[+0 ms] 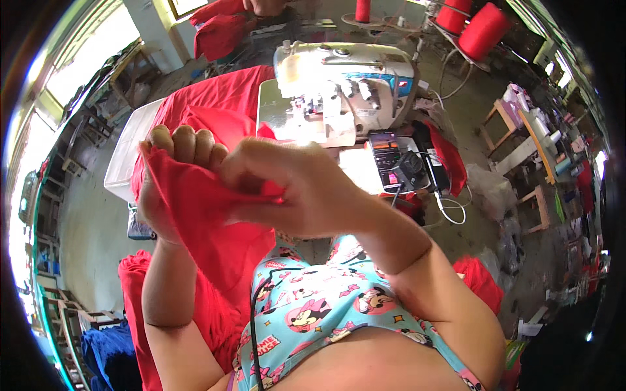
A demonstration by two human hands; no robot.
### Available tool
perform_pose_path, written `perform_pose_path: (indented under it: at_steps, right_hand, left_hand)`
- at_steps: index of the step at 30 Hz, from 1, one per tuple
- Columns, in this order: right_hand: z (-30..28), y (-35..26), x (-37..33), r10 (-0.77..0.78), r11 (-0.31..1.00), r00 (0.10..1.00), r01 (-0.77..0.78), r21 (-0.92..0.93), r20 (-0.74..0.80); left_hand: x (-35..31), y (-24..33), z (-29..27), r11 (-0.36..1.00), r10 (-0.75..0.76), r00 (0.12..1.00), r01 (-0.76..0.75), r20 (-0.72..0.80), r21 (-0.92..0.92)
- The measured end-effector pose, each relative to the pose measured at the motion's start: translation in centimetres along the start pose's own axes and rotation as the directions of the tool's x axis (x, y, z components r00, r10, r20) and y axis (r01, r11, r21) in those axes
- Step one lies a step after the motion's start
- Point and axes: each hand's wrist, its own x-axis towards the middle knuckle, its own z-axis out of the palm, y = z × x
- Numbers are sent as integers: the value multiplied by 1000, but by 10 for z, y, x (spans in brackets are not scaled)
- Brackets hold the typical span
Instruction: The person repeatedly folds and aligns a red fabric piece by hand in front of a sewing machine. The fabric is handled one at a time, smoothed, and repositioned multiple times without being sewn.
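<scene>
In the head view, the writing sits mostly on things around the hands: a light-blue garment (pixel 329 296) printed with cartoon mouse figures, bows and small patches of lettering; a dark flat box (pixel 385 159) with fine print too small to make out; and a cream-white metal sewing machine (pixel 385 107) bearing a blue panel with a small red-and-white mark. A black device (pixel 438 166) beside the box carries a pale label, also too small to read

The piece of soft, matte red cloth (pixel 212 228) is plain, with no print showing. It is held up between the two hands, in front of the machine and to its left, its upper edge gathered and its lower part hanging in a loose, slanting point above the lap. The left hand (pixel 155 202) has its fingers curled side by side and clamped on the upper left of the cloth. The right hand (pixel 290 186) is bent inward, thumb and fingers closed on a fold at the cloth's right; the fingertips are partly hidden. More red fabric (pixel 222 88) lies spread left of the machine, and large red thread cones (pixel 484 31) stand behind, at the upper right
</scene>
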Motion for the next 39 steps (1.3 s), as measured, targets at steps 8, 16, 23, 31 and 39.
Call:
perform_pose_path:
  at_steps: [8,16,23,31,39]
  right_hand:
    - [3,83,-63,193,939,948,-104,-327,253]
    - [11,135,-33,453,797,892,-407,-447,-6]
    - [41,214,-59,602,644,780,-601,-473,-170]
    - [47,192,-38,355,588,910,-395,-706,-213]
    - [59,223,-13,208,457,976,-155,-876,-64]
  left_hand:
    - [-59,39,-33,-326,-347,937,-152,31,933]
    - [-54,10,-97,-655,-346,855,74,-386,752]
    - [-72,-24,-179,-594,-357,787,225,-504,772]
    - [-73,-28,-175,-556,-334,760,319,-558,767]
    - [-75,-22,-179,-487,-359,741,370,-567,791]
